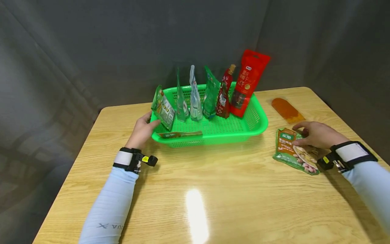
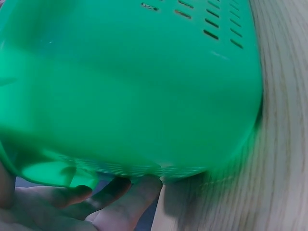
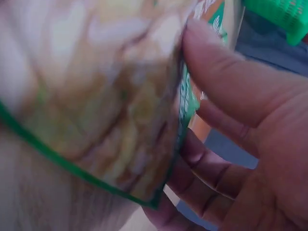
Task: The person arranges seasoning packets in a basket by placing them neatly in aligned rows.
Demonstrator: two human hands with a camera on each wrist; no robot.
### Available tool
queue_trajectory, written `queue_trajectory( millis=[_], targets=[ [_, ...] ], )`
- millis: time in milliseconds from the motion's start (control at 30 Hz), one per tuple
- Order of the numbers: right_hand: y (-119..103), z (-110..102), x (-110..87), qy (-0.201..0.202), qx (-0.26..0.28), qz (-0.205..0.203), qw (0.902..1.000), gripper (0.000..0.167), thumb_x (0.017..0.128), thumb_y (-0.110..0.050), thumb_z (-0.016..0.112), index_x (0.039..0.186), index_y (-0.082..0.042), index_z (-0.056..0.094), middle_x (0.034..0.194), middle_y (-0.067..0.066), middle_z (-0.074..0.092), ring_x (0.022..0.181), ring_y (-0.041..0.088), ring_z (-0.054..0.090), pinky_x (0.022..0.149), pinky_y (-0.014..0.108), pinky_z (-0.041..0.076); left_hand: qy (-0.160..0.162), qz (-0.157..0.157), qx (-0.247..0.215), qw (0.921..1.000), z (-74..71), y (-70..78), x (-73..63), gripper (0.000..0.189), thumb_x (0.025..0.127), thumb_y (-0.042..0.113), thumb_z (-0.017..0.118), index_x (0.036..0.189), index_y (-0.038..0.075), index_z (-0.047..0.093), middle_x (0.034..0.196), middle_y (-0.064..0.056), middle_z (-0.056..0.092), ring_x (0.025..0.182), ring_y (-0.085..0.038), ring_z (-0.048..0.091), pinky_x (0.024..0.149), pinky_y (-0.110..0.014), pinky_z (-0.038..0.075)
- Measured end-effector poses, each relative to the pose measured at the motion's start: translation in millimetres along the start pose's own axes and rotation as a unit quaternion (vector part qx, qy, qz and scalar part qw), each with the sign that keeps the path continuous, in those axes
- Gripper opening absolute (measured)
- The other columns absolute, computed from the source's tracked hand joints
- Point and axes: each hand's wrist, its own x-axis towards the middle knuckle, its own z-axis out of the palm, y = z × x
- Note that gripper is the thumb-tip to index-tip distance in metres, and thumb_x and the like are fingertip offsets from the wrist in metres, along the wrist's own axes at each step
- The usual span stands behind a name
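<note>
My left hand (image 1: 142,130) grips the left end of a green plastic basket (image 1: 219,138), thumb over the rim and fingers against the outer wall. In the left wrist view the fingers (image 2: 127,204) touch the basket's side (image 2: 130,106). At the right, my right hand (image 1: 323,135) pinches the edge of a green and orange food packet (image 1: 285,145) printed with a dish. The right wrist view shows the thumb (image 3: 216,67) on the packet's front (image 3: 106,106) and fingers behind it. The packet's lower edge looks close to the table; contact is unclear.
Upright in the basket stand a green packet (image 1: 164,110), several slim pouches (image 1: 195,98), a red capped pouch (image 1: 223,95) and a tall red packet (image 1: 250,76). Another packet (image 1: 179,134) lies along its front wall. An orange-red sauce packet (image 1: 286,109) lies on the wooden table (image 1: 243,196).
</note>
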Motion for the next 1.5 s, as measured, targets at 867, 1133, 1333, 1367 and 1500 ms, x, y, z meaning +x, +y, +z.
queue_trajectory(
  millis=[867, 1133, 1333, 1367, 1500],
  targets=[
    [-40, -67, -18.7, 0.039, -0.052, 0.001, 0.9979, 0.071, 0.097, -0.035, 0.065, 0.134, 0.022, 0.044, 0.083, 0.030, 0.064, 0.058, 0.026, 0.049, 0.051, 0.036, 0.036, -0.003, 0.002, 0.003, 1.0000, -0.2, -1.6, 0.3, 0.061, 0.103, 0.013, 0.050, 0.156, 0.001, 0.022, 0.150, -0.020, 0.038, 0.129, -0.030, 0.044, 0.108, -0.048, 0.036],
    [-64, -117, -26.5, 0.108, -0.089, 0.007, 0.9902, 0.061, 0.101, -0.039, 0.056, 0.130, 0.014, 0.051, 0.068, 0.006, 0.068, 0.047, 0.019, 0.040, 0.048, 0.034, 0.032, -0.002, -0.001, 0.000, 1.0000, 0.2, -0.2, 0.2, 0.061, 0.103, 0.012, 0.050, 0.156, 0.001, 0.022, 0.150, -0.020, 0.038, 0.130, -0.030, 0.044, 0.107, -0.047, 0.037],
    [-100, -146, -29.3, 0.164, -0.139, -0.020, 0.9764, 0.053, 0.100, -0.038, 0.059, 0.122, 0.011, 0.058, 0.069, 0.010, 0.065, 0.059, 0.026, 0.052, 0.051, 0.038, 0.039, 0.001, 0.000, 0.000, 1.0000, -0.3, 0.8, -0.3, 0.062, 0.103, 0.012, 0.051, 0.156, 0.001, 0.022, 0.152, -0.019, 0.037, 0.131, -0.030, 0.043, 0.109, -0.047, 0.035],
    [-105, -150, -28.7, 0.172, -0.144, -0.027, 0.9742, 0.050, 0.100, -0.039, 0.060, 0.118, 0.008, 0.060, 0.066, 0.009, 0.063, 0.058, 0.025, 0.050, 0.051, 0.036, 0.038, 0.002, 0.000, 0.000, 1.0000, -0.2, 1.0, -0.3, 0.061, 0.103, 0.012, 0.050, 0.156, 0.001, 0.022, 0.152, -0.019, 0.037, 0.131, -0.030, 0.043, 0.109, -0.047, 0.035],
    [-129, -159, -26.4, 0.178, -0.150, -0.046, 0.9714, 0.057, 0.097, -0.040, 0.063, 0.126, 0.009, 0.058, 0.070, 0.014, 0.065, 0.068, 0.030, 0.053, 0.054, 0.036, 0.039, 0.002, -0.003, 0.003, 1.0000, 0.4, 0.5, 0.1, 0.060, 0.103, 0.012, 0.050, 0.156, 0.001, 0.023, 0.152, -0.019, 0.037, 0.131, -0.030, 0.043, 0.109, -0.047, 0.035]
  ],
)
